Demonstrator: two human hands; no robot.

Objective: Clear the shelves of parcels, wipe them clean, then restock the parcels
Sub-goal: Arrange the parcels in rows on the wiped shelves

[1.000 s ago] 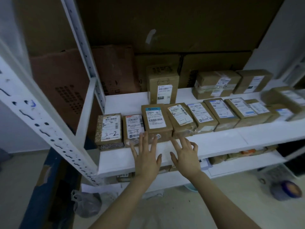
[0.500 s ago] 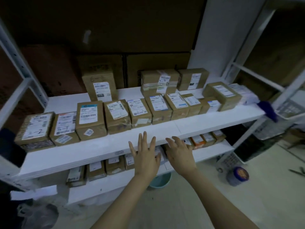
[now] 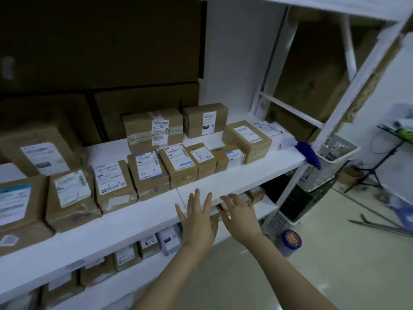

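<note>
Brown cardboard parcels [image 3: 148, 173] with white shipping labels stand in two loose rows on the white shelf [image 3: 234, 177]. The front row is packed side by side, and one parcel there is hand-marked "4-2". A taped parcel [image 3: 154, 130] sits behind, near the back wall. More parcels line the lower shelf [image 3: 266, 208] beneath. The left hand [image 3: 197, 222] and right hand [image 3: 240, 217] hover side by side at the upper shelf's front edge, backs up, fingers extended and spread, holding nothing; whether they touch the board I cannot tell. A purple cloth [image 3: 309, 155] hangs over the shelf's right end. Just beyond it stands a white perforated basket [image 3: 335, 162], its contents too blurred to make out, and a blue-lidded tub [image 3: 290, 240] sits on the floor
</note>
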